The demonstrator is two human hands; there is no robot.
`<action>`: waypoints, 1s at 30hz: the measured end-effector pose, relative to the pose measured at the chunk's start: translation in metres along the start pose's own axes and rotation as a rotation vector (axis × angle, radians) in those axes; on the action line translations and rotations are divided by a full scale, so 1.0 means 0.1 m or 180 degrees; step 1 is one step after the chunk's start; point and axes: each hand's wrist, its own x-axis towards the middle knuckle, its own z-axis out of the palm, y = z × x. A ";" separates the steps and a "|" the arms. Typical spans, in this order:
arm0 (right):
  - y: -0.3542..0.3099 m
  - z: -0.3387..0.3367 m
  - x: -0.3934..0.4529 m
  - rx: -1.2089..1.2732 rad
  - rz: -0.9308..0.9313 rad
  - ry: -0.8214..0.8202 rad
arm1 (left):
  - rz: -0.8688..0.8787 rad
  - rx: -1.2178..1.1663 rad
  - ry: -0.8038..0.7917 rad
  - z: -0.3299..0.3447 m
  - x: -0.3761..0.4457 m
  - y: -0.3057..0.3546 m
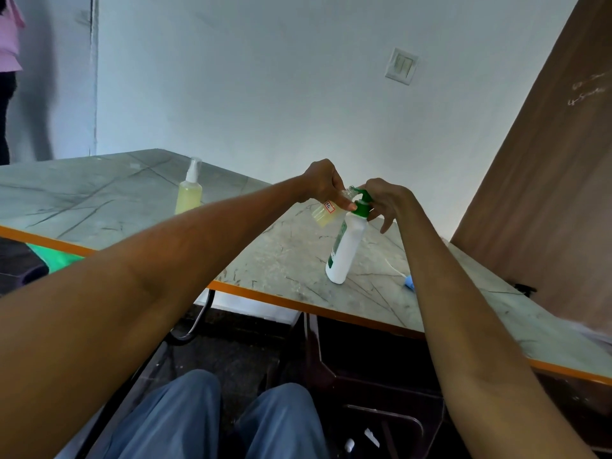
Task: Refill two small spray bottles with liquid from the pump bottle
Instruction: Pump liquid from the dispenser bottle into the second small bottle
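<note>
While I watch from the head view, a capped spray bottle (188,188) of pale yellow liquid stands far back on the marble table (99,193), and a small blue object (409,281) lies by my right forearm; my hands crowd the nozzle, so the stream itself is hidden; my left hand (323,183) grips the open small bottle (326,210), tilted, a little yellow inside, its mouth at the spout; my right hand (385,200) presses the green pump of the white pump bottle (346,246), fingers curled round it.
</note>
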 end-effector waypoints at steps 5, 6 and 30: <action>0.02 -0.03 0.01 0.0087 0.0002 -0.0121 | -0.0025 -0.0070 0.0045 0.00 0.00 0.00; 0.01 -0.03 0.01 0.0092 -0.0003 -0.0114 | -0.0030 -0.0071 0.0051 0.00 0.00 0.01; -0.01 -0.05 -0.02 0.0082 -0.0020 -0.0082 | -0.0098 -0.0101 0.0069 -0.02 -0.04 0.04</action>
